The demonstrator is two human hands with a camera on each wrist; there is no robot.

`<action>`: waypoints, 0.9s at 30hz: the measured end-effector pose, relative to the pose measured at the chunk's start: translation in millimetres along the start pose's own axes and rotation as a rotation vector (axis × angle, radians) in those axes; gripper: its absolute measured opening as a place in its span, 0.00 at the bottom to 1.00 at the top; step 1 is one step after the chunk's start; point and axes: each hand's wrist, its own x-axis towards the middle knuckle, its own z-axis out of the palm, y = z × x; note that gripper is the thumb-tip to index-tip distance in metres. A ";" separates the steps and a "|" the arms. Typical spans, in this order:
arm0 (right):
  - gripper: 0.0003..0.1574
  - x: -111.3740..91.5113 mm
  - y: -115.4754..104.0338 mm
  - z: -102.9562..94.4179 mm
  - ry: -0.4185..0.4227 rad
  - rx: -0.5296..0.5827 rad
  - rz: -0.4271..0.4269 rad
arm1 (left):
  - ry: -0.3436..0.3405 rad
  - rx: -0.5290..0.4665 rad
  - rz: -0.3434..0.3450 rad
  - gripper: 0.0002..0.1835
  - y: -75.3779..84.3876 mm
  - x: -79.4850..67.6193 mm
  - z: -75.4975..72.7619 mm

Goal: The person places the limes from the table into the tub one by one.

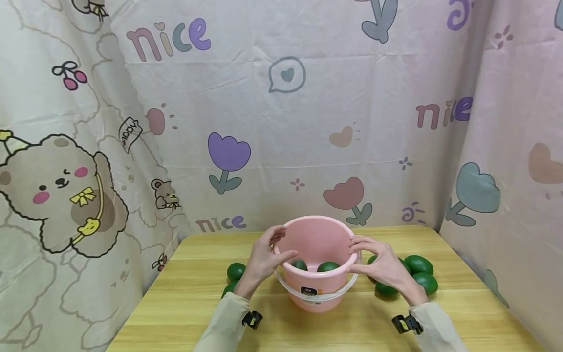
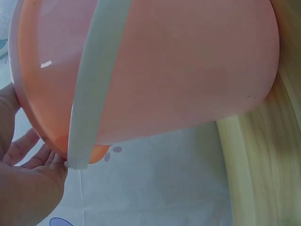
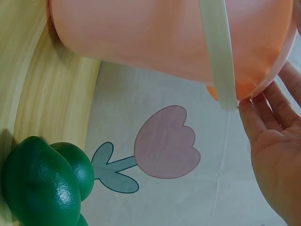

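Observation:
A pink bucket (image 1: 313,301) with a pale carrying handle (image 2: 96,89) stands upright on the wooden table. My left hand (image 1: 265,256) holds its rim on the left, with the thumb over the near part of the edge and the fingers farther back. On the opposite side my right hand (image 1: 385,264) holds the rim, its fingertips close to where the handle joins. Inside the bucket, two glossy green fruits (image 1: 328,267) show near the bottom. In the right wrist view, the right fingers (image 3: 277,101) reach up to the rim.
Several green fruits (image 1: 419,265) lie on the table right of the bucket, partly behind my right hand. Two more green fruits (image 1: 236,271) are at the left, beside my left wrist. A patterned curtain (image 1: 281,146) hangs along the back and sides of the table (image 1: 176,313).

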 end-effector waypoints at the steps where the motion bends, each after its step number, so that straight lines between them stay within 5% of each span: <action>1: 0.22 0.0 0.3 0.0 0.001 0.001 -0.002 | 0.001 -0.002 -0.001 0.37 0.2 -0.2 0.1; 27: 0.24 -0.4 -0.7 -0.9 0.002 -0.046 -0.009 | 0.036 -0.010 0.043 0.32 -4.0 -4.8 -0.9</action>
